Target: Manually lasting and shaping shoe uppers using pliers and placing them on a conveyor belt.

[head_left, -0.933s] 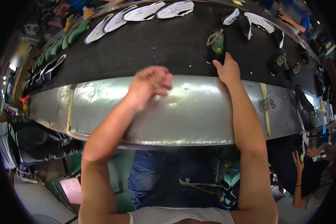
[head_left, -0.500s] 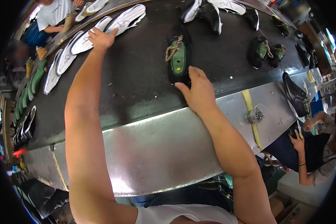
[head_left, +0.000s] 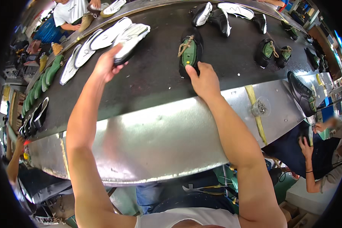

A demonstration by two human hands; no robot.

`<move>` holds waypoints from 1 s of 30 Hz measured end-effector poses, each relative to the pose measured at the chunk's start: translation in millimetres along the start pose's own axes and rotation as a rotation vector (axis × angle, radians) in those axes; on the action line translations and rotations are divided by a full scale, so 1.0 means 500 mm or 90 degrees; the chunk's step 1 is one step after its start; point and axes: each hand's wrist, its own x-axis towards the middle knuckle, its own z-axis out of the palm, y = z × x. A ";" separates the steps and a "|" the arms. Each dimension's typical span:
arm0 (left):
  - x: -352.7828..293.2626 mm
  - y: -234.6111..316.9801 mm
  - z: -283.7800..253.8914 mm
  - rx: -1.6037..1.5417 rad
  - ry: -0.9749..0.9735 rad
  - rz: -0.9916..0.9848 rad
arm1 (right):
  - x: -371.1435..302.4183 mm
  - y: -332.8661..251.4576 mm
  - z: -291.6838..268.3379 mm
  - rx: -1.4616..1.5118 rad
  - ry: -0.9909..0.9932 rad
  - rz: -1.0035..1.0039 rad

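My left hand (head_left: 107, 65) grips the near end of a shoe sole (head_left: 131, 38), white on its upper face with a black edge. The sole is tilted, beside several more white soles (head_left: 85, 51) lying in a row. My right hand (head_left: 206, 80) is closed round the heel of a black shoe upper (head_left: 183, 70) with its thumb on top. Inside that upper sits a green shoe last (head_left: 190, 55) with a knotted cord. The upper rests on the dark belt, toe pointing away from me; some fingers of my right hand are hidden behind it.
A metal ledge (head_left: 152, 140) runs along the near side, bearing a clear cup of small nails (head_left: 259, 108) and a black shoe (head_left: 302, 93). More uppers on lasts (head_left: 265, 53) and soles (head_left: 235, 10) lie on the belt (head_left: 152, 81). Co-workers sit at the right and far left.
My left hand has taken hold of one sole and raised its near end off the row. My right hand's thumb has moved onto the upper's heel. The whole view has shifted slightly.
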 end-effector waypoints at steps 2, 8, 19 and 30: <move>-0.172 -0.016 -0.030 -0.160 0.018 -0.035 | 0.008 0.012 -0.002 -0.012 0.000 0.005; -0.690 -0.243 -0.125 -0.419 -0.123 0.109 | 0.008 0.025 0.006 -0.023 -0.002 -0.030; -1.027 -0.439 0.004 -0.003 -0.228 -0.126 | -0.015 0.038 0.020 0.073 0.151 -0.091; -1.004 -0.478 0.232 0.660 -0.404 0.029 | -0.775 0.069 -0.234 0.027 -0.240 -0.327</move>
